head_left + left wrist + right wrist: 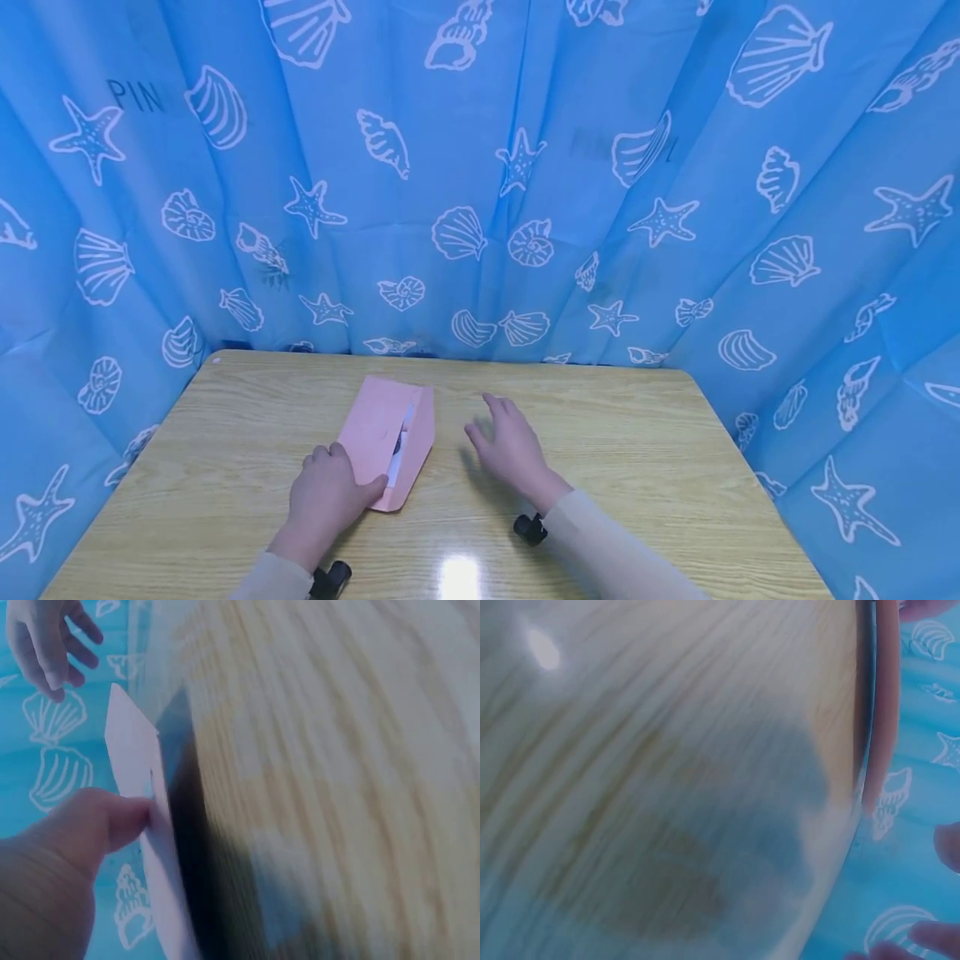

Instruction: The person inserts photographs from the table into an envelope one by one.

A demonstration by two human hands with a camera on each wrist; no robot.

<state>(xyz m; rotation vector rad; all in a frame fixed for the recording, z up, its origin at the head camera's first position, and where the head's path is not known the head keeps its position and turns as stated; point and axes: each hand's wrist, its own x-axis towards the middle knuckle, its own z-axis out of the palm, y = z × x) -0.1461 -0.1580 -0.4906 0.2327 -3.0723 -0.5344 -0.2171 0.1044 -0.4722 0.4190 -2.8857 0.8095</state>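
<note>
A pink envelope (372,425) is left of the middle of the table, its flap (422,433) on the right side partly lifted. Through the gap show something white and a dark patch; what it is I cannot tell. My left hand (327,497) grips the envelope's near end, the thumb lying over its upper face. In the left wrist view that thumb presses on the envelope (133,750), which stands off the table at that edge. My right hand (510,444) hovers to the right, apart from the envelope, fingers loosely spread and holding nothing. Its fingertips (936,937) show at the right wrist view's lower corner.
The light wood-grain table (637,467) has a bright glare spot near its front. Behind it and at both sides hangs a blue curtain (480,167) with white shells and starfish. A dark wrist camera (530,529) sits below my right wrist.
</note>
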